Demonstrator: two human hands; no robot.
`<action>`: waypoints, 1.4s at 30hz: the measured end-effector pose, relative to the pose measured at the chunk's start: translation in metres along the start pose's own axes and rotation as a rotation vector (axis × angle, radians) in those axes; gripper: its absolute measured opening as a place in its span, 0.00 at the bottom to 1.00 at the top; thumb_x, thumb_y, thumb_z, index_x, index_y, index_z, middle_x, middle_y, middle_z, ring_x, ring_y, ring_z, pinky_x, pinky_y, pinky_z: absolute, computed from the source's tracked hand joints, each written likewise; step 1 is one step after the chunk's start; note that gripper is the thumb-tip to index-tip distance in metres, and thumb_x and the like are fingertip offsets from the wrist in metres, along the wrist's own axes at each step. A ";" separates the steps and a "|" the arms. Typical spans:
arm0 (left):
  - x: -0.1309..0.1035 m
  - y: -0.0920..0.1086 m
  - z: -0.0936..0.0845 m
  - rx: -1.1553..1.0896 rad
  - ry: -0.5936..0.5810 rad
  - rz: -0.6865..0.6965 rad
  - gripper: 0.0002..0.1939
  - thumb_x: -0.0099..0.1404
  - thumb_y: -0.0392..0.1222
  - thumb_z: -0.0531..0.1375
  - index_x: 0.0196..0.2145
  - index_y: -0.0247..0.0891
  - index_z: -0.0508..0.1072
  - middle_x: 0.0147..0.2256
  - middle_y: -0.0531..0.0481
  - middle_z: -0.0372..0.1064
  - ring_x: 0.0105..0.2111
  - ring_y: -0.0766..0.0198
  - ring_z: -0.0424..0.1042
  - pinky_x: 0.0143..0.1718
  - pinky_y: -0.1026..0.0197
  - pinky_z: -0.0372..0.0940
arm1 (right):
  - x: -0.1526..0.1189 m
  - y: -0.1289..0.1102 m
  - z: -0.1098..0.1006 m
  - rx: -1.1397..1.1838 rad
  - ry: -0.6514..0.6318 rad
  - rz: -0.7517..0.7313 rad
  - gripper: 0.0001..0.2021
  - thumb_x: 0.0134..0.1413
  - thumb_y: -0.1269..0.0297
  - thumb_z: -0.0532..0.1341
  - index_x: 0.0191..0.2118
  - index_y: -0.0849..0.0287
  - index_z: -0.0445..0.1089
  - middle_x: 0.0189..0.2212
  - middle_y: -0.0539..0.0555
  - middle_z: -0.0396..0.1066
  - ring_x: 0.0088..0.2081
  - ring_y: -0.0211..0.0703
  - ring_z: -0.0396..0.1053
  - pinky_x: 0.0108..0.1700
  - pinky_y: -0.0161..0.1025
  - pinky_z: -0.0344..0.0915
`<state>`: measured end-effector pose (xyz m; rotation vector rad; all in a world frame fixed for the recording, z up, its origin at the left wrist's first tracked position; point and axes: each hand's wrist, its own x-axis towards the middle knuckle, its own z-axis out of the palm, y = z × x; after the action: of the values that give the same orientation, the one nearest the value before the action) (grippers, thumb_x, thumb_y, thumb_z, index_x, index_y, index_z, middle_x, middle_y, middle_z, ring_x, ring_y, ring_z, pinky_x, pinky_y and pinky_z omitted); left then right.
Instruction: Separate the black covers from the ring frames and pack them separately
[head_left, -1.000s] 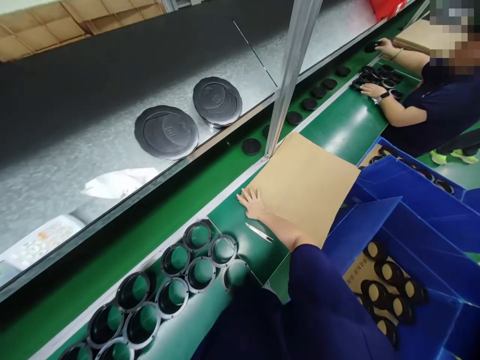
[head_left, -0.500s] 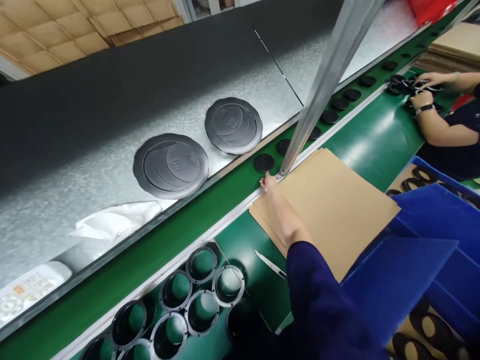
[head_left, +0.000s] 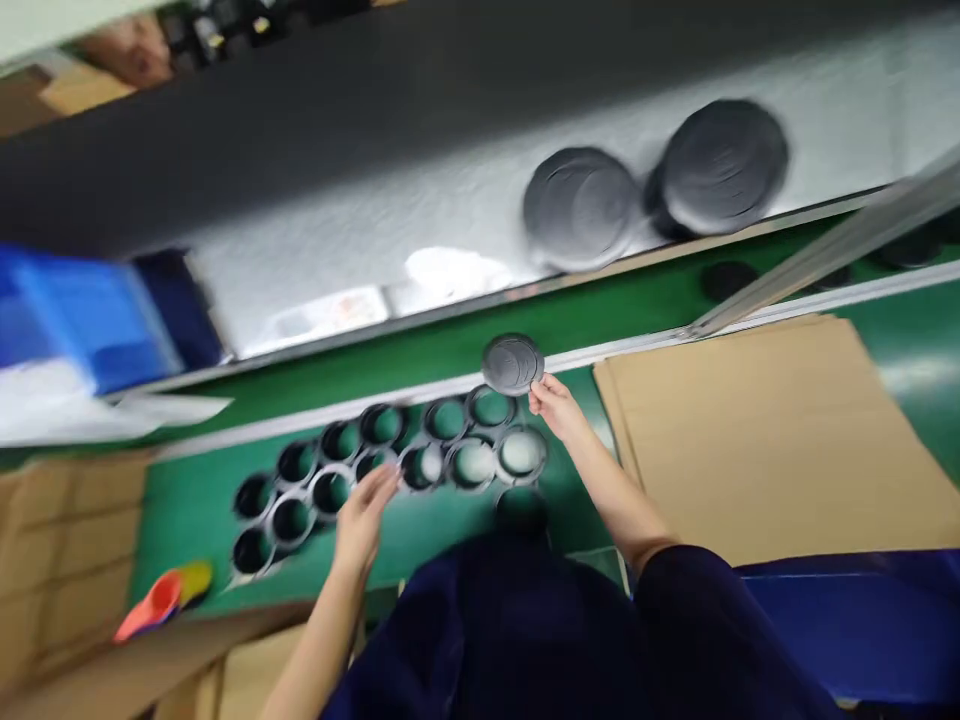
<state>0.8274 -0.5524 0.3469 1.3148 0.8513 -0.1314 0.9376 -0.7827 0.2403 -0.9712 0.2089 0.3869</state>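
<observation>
The left hand (head_left: 367, 505) is hanging over the rings (head_left: 414, 468), its fingers loosely extended and gripping nothing visible; blur is hiding whether the fingertips are touching a rim. The rings are standing in staggered rows on the green table (head_left: 442, 515), their insides looking black, some rims paler. Above their far right end, the disc (head_left: 512, 363) is showing a round, dark grey face with curved lines. The right hand (head_left: 551, 400), nearly closed, is pinching the disc's near right edge. Farther right, tan sheets (head_left: 765, 440) are lying flat.
</observation>
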 end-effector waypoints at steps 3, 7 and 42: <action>-0.022 -0.032 -0.040 -0.251 -0.123 0.073 0.24 0.65 0.45 0.66 0.58 0.45 0.72 0.61 0.44 0.68 0.63 0.48 0.64 0.61 0.46 0.63 | -0.075 0.053 0.054 0.011 -0.261 0.058 0.22 0.47 0.49 0.74 0.28 0.56 0.62 0.21 0.45 0.66 0.22 0.32 0.61 0.26 0.31 0.61; -0.025 -0.055 -0.065 -0.633 -0.478 0.082 0.31 0.61 0.50 0.67 0.60 0.39 0.70 0.59 0.38 0.70 0.66 0.44 0.60 0.64 0.41 0.59 | -0.140 0.087 0.100 -0.020 -0.403 0.101 0.21 0.50 0.46 0.72 0.31 0.55 0.64 0.22 0.45 0.66 0.23 0.33 0.62 0.27 0.32 0.62; -0.095 -0.100 -0.185 -0.706 -0.885 -0.208 0.37 0.71 0.69 0.49 0.62 0.37 0.68 0.55 0.33 0.73 0.55 0.36 0.73 0.55 0.26 0.65 | -0.242 0.119 0.174 -1.342 -0.206 -0.804 0.30 0.74 0.45 0.44 0.46 0.52 0.82 0.58 0.58 0.63 0.62 0.53 0.55 0.67 0.55 0.54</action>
<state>0.6200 -0.4538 0.3246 0.4039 0.2116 -0.4871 0.6684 -0.6320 0.3290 -2.1845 -0.7278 -0.1979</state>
